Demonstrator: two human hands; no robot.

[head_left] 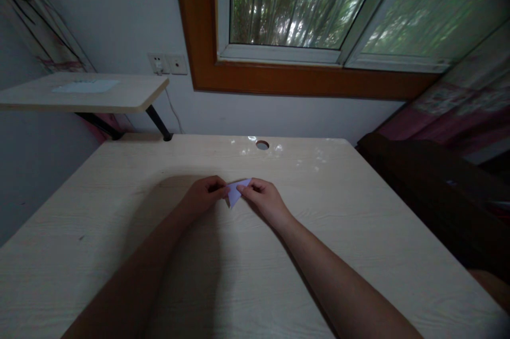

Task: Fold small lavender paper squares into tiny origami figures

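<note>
A small pale folded piece of paper, roughly triangular with its tip pointing down, is held just over the light wooden table. My left hand pinches its left edge with curled fingers. My right hand pinches its upper right edge the same way. Both hands meet at the table's middle, and part of the paper is hidden behind the fingers.
A round cable hole sits near the table's far edge. A raised side shelf on a black bracket stands at the back left. A window fills the wall ahead, and dark furniture borders the table's right side.
</note>
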